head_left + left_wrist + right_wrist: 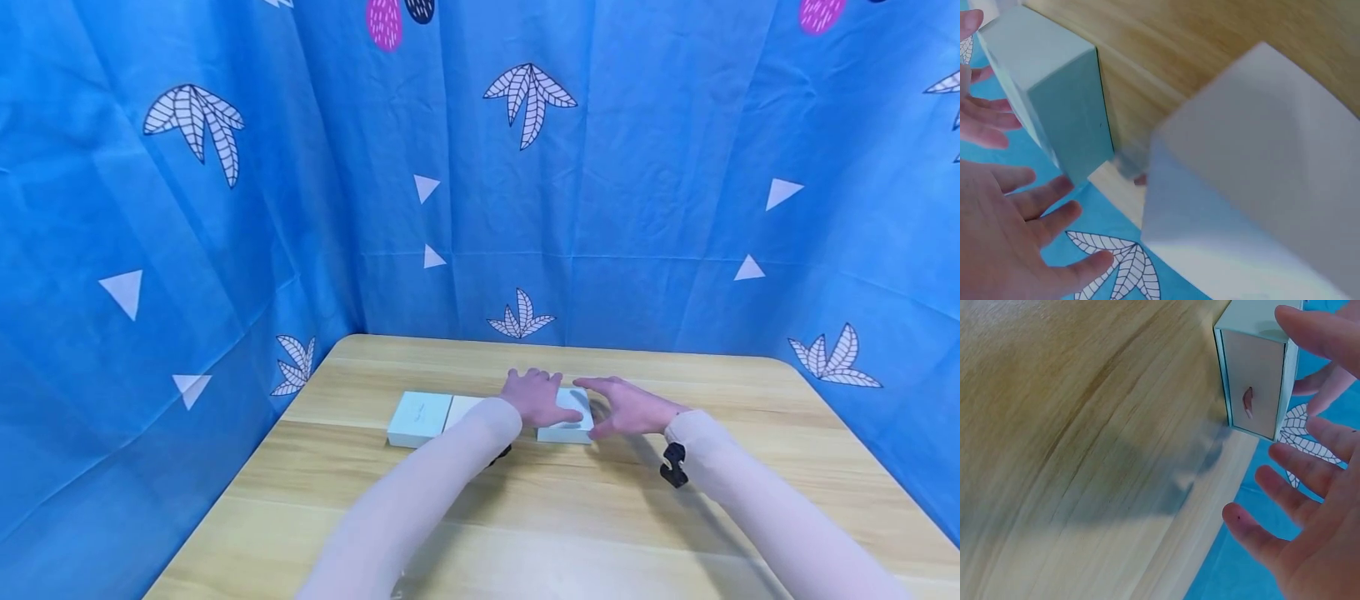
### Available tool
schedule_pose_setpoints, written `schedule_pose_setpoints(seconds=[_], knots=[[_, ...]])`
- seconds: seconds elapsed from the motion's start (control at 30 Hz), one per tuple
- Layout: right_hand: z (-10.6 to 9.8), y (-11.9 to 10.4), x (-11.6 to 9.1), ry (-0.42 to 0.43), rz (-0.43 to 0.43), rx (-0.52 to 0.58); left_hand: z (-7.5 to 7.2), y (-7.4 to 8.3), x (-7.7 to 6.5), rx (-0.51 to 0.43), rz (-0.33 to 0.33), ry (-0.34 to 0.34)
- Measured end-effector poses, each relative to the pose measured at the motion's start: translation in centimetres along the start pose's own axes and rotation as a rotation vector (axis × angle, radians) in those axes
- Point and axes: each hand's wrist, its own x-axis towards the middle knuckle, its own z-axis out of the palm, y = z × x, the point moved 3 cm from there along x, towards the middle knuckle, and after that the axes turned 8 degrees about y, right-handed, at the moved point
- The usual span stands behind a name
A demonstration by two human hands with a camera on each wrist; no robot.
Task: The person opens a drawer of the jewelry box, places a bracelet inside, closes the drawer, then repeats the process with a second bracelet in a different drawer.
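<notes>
A small pale green drawer box (564, 433) lies on the table between my two hands. Its end panel, facing the right wrist camera, carries a small looped pull tab (1248, 403). My left hand (536, 398) reaches over the box's left side with spread fingers. Beside the right side, my right hand (630, 407) stands with thumb and fingers apart. Both hands are very close to the box; whether they touch it I cannot tell. To the left, a white block-like piece (459, 408), partly behind my left sleeve, adjoins another pale box (418, 417) with faint lettering on top.
The wooden table (525, 533) has rounded far corners. A blue curtain (645, 192) with leaf and triangle prints hangs behind it and along both sides. A dark band piece (674, 465) shows at my right wrist.
</notes>
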Motion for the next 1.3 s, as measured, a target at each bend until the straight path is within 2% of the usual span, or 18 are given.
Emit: schedule_pose_setpoints(seconds=[0.17,0.37,0.87,1.1,1.3], knots=[[0.2,0.0,0.1,0.001,0.023,-0.013,0.1,-0.6,-0.3,-0.041,0.035,-0.022],[0.3,-0.3,0.3,-0.001,0.016,-0.024,0.4,-1.1,-0.3,-0.015,0.08,-0.021],[0.4,-0.7,0.0,0.016,0.028,-0.05,0.6,-1.5,0.1,-0.039,0.094,-0.029],[0.4,-1.7,-0.4,0.024,0.006,-0.025,0.0,-2.0,-0.8,-0.064,0.119,-0.025],[0.7,-2.6,-0.6,0.038,-0.014,-0.065,-0.4,-2.4,-2.0,-0.091,0.133,-0.019]])
